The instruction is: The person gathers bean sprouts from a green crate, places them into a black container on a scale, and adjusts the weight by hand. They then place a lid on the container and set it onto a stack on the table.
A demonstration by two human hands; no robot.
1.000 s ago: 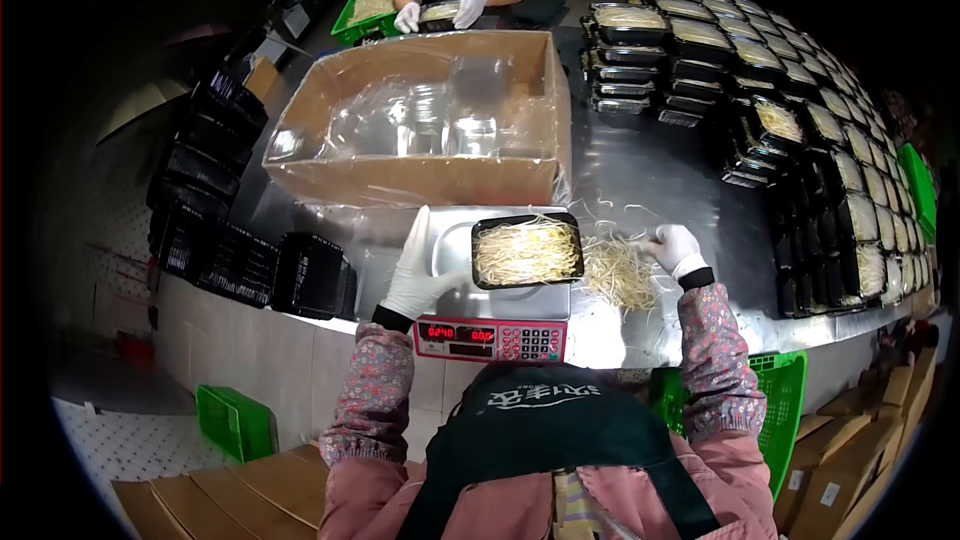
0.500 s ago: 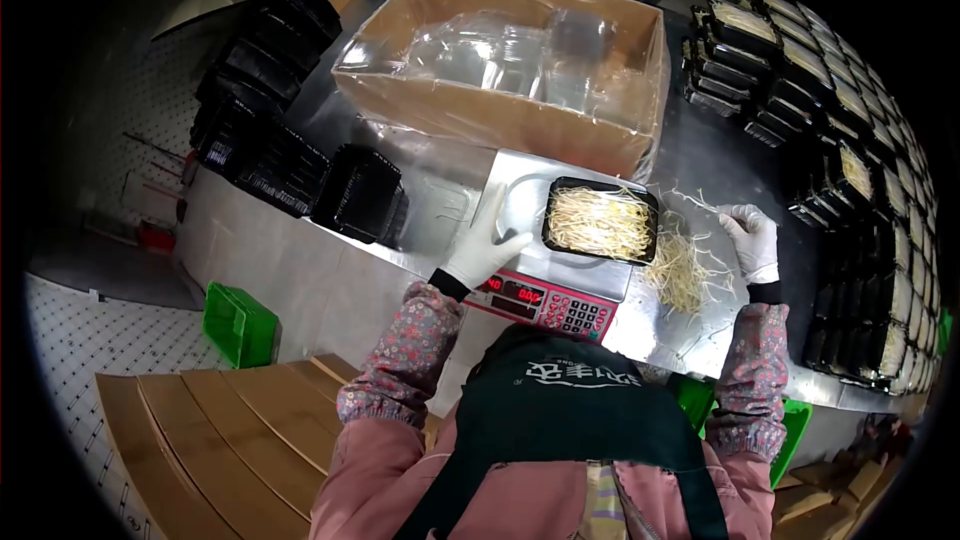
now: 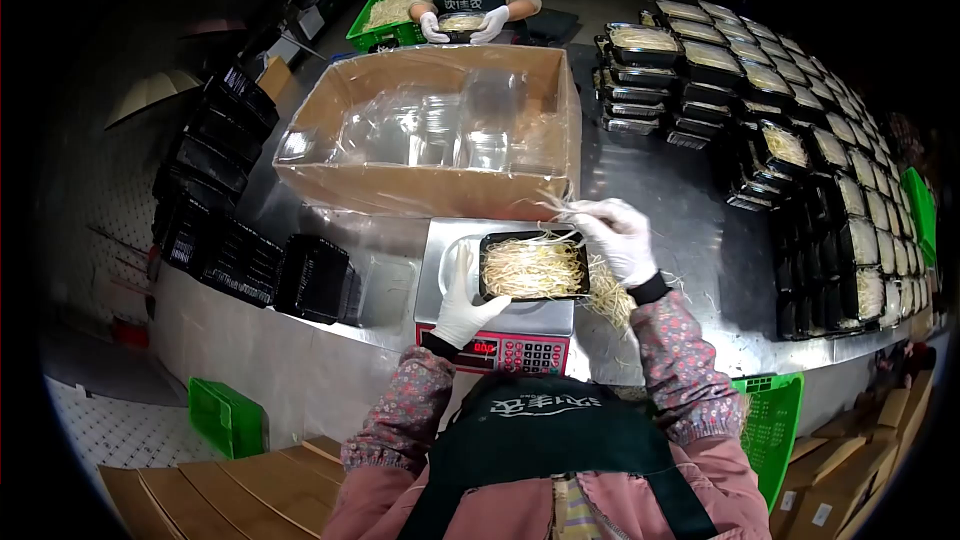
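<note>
Bean sprouts (image 3: 533, 268), pale white with yellow tints, tangled and heaped in a black rectangular tray (image 3: 484, 260) on the silver-topped scale (image 3: 545, 317), left hand (image 3: 462, 310) spread at the tray's left side, right hand (image 3: 620, 242) pinching loose strands (image 3: 553, 207) by its far right corner.

A metal tabletop (image 3: 655, 168) caught bright glare near its front edge, pale dotted flooring (image 3: 108, 428) showed at lower left, and the room's far side lay dark.

White gloves (image 3: 620, 245), floral sleeves (image 3: 405, 405), dark green apron (image 3: 560, 445).
</note>
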